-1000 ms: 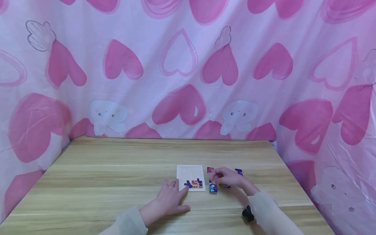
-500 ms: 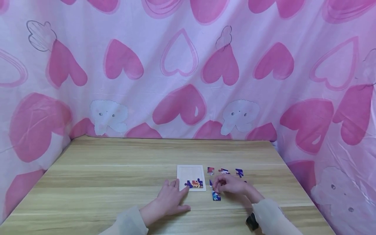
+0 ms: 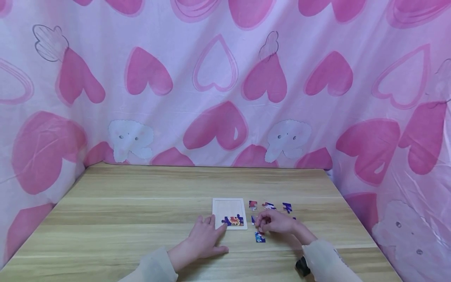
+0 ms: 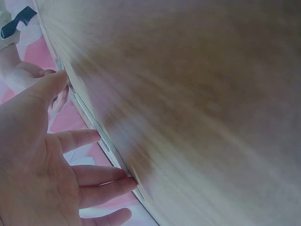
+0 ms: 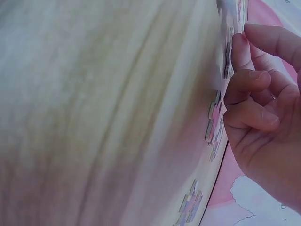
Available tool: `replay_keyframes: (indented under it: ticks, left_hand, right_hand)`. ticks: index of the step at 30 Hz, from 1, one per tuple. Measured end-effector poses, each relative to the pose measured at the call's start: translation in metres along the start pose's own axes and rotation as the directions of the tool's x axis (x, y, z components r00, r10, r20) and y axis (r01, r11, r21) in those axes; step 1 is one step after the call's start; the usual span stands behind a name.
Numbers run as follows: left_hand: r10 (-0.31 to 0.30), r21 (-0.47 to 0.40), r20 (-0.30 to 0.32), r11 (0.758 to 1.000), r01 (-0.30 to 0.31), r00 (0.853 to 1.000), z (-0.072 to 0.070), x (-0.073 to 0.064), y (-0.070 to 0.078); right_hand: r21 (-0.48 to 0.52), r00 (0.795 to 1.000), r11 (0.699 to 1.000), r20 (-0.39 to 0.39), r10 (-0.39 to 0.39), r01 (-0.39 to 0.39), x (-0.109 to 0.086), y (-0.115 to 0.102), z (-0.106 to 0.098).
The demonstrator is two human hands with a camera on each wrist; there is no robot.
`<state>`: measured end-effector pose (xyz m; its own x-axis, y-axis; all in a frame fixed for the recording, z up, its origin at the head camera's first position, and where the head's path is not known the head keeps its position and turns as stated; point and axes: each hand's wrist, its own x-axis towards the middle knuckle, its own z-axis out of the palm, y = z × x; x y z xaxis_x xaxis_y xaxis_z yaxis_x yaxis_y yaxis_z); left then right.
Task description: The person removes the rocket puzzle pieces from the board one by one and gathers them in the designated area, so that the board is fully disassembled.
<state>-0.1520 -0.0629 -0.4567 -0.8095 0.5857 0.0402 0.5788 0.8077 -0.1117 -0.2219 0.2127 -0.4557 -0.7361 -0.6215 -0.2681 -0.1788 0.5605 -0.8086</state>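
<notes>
My left hand (image 3: 202, 237) rests with spread, extended fingers on the near left part of a white puzzle tray (image 3: 217, 207). Its fingertips lie along the tray's edge (image 4: 103, 139) in the left wrist view. Joined purple and orange puzzle pieces (image 3: 233, 221) sit in the tray's lower right. To the right of the tray, my right hand (image 3: 276, 222) pinches at the top of a blue and red puzzle piece (image 3: 260, 237), which lies low over the table. In the right wrist view, the right hand's thumb (image 5: 275, 40) and index tip nearly meet, the other fingers curled.
More loose puzzle pieces lie right of the tray: a red one (image 3: 253, 204), a mixed one (image 3: 269, 205), a purple one (image 3: 287, 207) and others partly behind the right hand. A black device (image 3: 302, 266) sits at the right wrist. A pink heart-patterned curtain (image 3: 215, 125) borders the wooden table (image 3: 123, 219).
My right hand has drawn the blue and red puzzle piece nearer and slightly right, uncovering the pieces behind. The left hand stays on the tray.
</notes>
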Motion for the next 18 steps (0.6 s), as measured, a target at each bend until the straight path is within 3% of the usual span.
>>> replay_keyframes:
  ticks: [11,18]
  left_hand:
    - [0.005,-0.009,-0.007,1.000,-0.005,1.000,-0.002,-0.001,0.001]
    - [0.007,-0.010,-0.008,1.000,-0.007,1.000,-0.002,-0.002,0.001]
  right_hand:
    - [-0.100,0.992,0.991,-0.090,-0.093,0.084,0.005,-0.010,-0.006]
    - [-0.096,0.987,0.992,-0.133,-0.090,0.078,0.020,-0.013,-0.001]
